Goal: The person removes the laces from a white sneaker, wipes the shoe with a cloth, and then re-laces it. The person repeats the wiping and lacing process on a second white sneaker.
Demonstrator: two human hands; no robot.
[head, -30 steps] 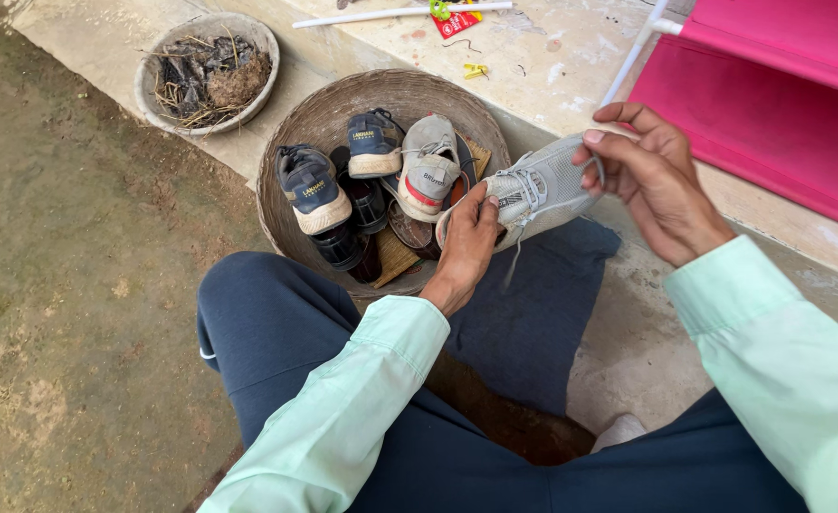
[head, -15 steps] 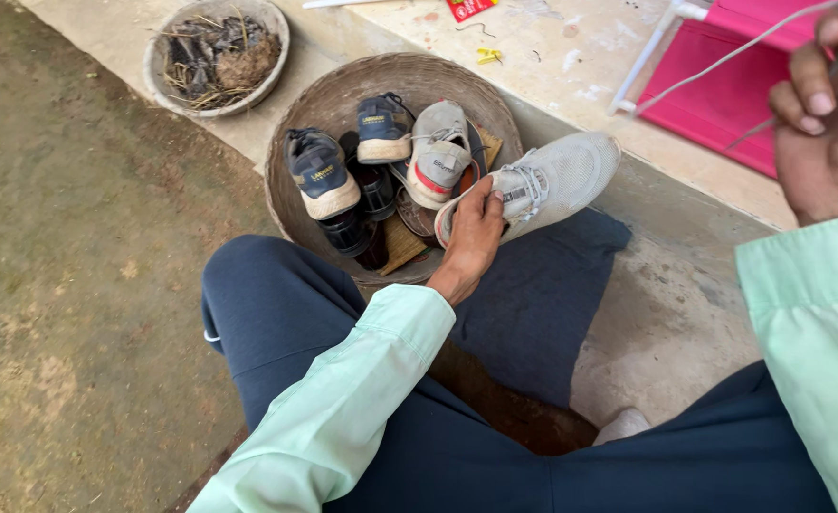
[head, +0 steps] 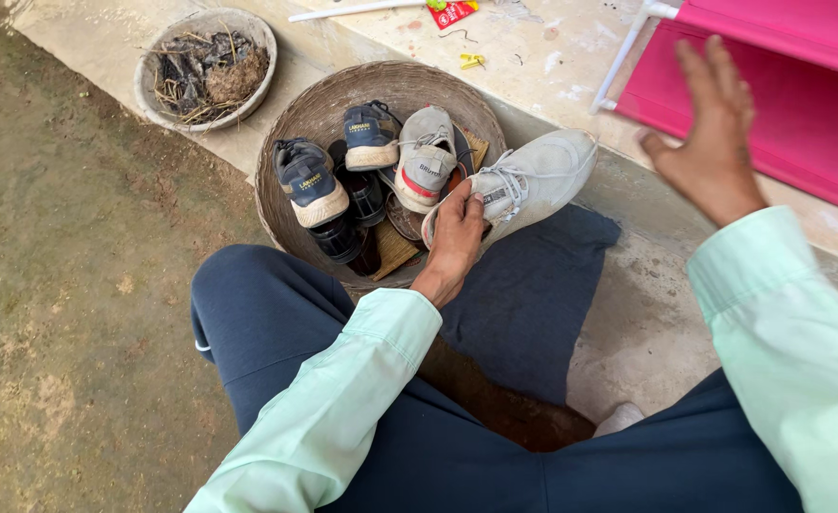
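The left hand (head: 454, 237) was clamped on the heel end of a pale grey sneaker (head: 523, 180), whose long axis ran away toward the upper right, its toe over the rim of the woven basket (head: 291, 123). Farther off, the right hand (head: 709, 152) hovered open and empty above a pink rack (head: 799, 104), well apart from the shoe.

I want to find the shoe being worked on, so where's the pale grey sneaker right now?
In the head view the pale grey sneaker lies just right of centre, across the right rim of the woven basket, with the left hand gripping its heel end.
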